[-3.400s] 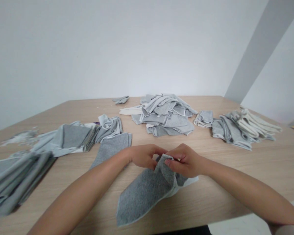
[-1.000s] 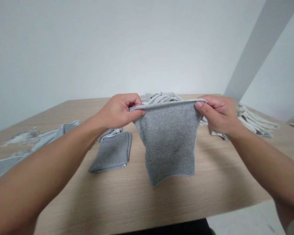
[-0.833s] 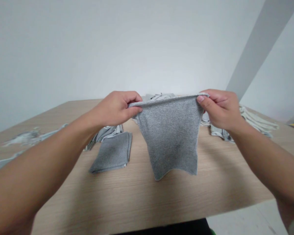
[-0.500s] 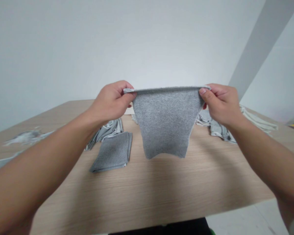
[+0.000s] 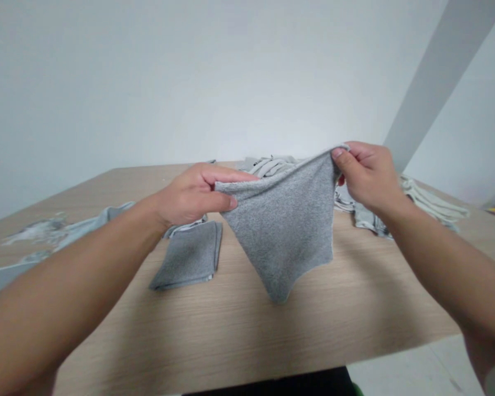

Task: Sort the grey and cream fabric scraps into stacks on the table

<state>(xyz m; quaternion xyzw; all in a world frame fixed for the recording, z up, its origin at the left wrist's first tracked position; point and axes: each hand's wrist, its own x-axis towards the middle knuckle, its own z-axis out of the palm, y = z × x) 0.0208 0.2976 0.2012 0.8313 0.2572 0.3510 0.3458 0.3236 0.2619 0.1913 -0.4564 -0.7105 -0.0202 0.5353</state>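
From where I stand, the heather-grey, four-sided knit cloth (image 5: 289,220) hangs in the air over the pale wood-grain worktop (image 5: 231,346), right of the flat stack of folded grey cloths (image 5: 190,256). The left hand (image 5: 204,192) holds one top corner, thumb in front and fingers straight behind; the right hand (image 5: 367,173) pinches the other. I'd keep both hands at one height and pull evenly, so the edge doesn't skew. Half a second ago that edge ran nearly level; now the left end has dropped and the bottom hangs lopsided.
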